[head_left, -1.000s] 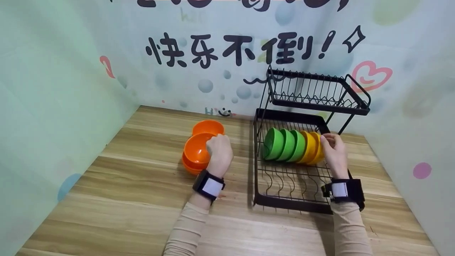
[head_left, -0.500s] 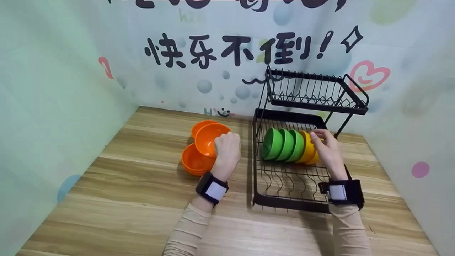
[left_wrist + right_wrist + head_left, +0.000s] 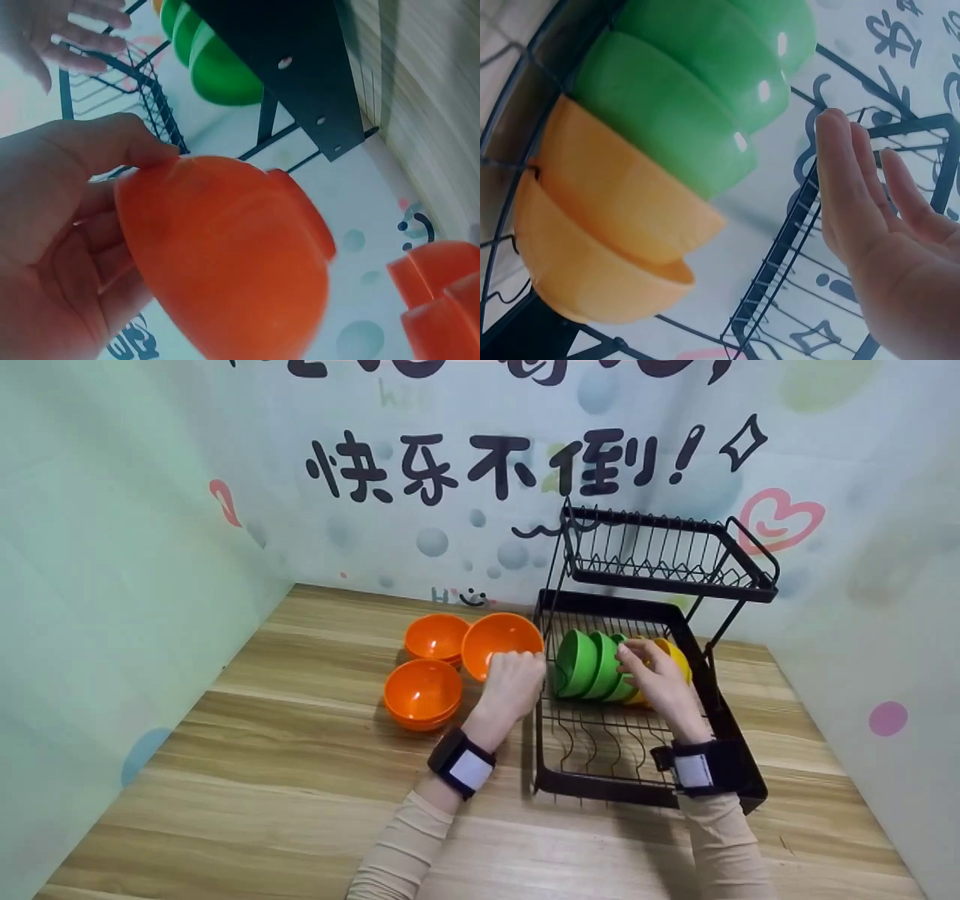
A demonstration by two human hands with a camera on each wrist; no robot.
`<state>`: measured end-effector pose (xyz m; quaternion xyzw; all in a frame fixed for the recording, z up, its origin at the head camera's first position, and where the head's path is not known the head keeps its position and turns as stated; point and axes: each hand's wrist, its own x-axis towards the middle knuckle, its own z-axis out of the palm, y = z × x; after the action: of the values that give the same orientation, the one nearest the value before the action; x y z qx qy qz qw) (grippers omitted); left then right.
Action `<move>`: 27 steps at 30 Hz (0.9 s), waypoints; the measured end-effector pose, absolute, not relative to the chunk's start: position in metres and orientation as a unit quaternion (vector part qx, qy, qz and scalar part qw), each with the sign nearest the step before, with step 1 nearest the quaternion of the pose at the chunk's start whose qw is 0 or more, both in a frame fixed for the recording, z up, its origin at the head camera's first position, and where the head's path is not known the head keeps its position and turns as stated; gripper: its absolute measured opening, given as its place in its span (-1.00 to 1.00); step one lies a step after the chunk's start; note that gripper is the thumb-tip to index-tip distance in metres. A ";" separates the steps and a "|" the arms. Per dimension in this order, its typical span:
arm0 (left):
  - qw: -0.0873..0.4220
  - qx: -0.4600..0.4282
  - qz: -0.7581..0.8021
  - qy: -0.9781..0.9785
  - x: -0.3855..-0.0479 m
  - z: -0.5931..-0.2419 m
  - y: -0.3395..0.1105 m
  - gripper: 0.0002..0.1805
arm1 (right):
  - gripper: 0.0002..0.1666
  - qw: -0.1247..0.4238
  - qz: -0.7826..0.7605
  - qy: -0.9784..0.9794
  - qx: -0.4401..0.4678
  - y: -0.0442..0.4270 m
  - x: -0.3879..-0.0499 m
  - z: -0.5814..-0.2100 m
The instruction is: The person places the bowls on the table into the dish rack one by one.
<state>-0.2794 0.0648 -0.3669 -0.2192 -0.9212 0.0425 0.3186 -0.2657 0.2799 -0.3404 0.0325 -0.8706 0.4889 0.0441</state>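
My left hand [image 3: 514, 686] pinches the rim of an orange bowl [image 3: 501, 637], thumb and fingers at its edge in the left wrist view, where the bowl [image 3: 232, 255] hangs tilted. It is lifted just left of the black dish rack [image 3: 537, 720]. Over the rack's lower tier, my right hand [image 3: 660, 679] hovers with relaxed fingers and holds nothing. In the right wrist view its fingers [image 3: 840, 165] stand apart from the bowls. Beneath it, a row of green bowls [image 3: 576, 664] and yellow bowls [image 3: 673, 656] stands on edge, partly hidden by that hand.
Two more groups of orange bowls sit on the wooden table: a rear stack [image 3: 435, 637] and a front stack [image 3: 421, 694]. Above the lower tier rises the rack's upper shelf [image 3: 667, 581]. A printed backdrop [image 3: 420, 547] closes off the rear.
The left hand has lifted one orange bowl off the front stack and carried it right, toward the rack. My right hand has left the rightmost yellow bowl and shifted left above the row.
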 end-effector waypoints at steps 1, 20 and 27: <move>0.321 -0.230 0.042 -0.918 -0.279 -0.367 0.066 -0.91 | -0.23 0.040 0.489 -0.871 0.035 0.279 -0.266 -0.341; 0.407 -0.431 0.081 -0.801 -0.273 -0.372 0.081 -0.88 | -0.14 -0.014 0.544 -0.838 0.049 0.264 -0.265 -0.344; 0.441 -0.454 0.058 -0.772 -0.273 -0.373 0.083 -0.84 | -0.23 -0.039 0.597 -0.800 0.054 0.268 -0.267 -0.345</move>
<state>-0.2728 0.0830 -0.3731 -0.4538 -0.7720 0.0580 0.4412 -0.2665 0.2677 -0.3453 0.0545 -0.7996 0.5968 -0.0390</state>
